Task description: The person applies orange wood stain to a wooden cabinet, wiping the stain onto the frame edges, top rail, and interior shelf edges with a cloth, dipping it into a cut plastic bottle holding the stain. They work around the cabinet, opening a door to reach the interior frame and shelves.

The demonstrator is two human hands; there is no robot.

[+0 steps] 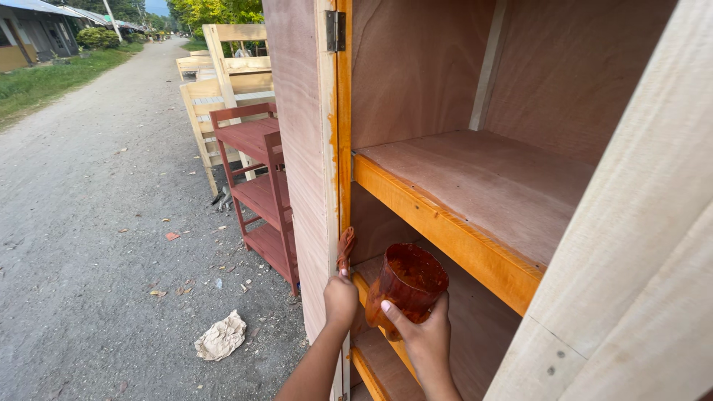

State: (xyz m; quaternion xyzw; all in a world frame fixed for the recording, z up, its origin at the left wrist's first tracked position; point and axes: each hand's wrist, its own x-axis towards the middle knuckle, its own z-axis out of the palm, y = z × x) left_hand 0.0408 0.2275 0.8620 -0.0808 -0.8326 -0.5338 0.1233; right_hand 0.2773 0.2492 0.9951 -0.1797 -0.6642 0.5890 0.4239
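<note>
Right now my left hand is pinched shut around a small stain-soaked rag, pressing it against the front edge of the cabinet frame just below the orange-stained upper shelf. My right hand is wrapped closed around a cut-off plastic cup coated with reddish-brown stain, held in front of the lower shelf and tipped a little toward the cabinet.

From here the cup worries me most. It is tilted, its mouth faces the bare plywood inside, and I cannot tell how much liquid sits in it; a small turn of the wrist could slop stain onto the unfinished panel or down onto the lower shelf, leaving a blotch that would show. The cup's outside looks wet and slick, so my hold on it could slip too.

The rag is the second risk. It rides the narrow line where the orange edge meets the pale door, and if it wanders sideways it could smear colour onto the raw face of that door. An overloaded rag could also run in drips down the frame, and some uneven streaks already show near the hinge.

Behind me the gravel road, a red stained rack and a crumpled paper lie well apart from my hands, so I judge no trouble from them.
</note>
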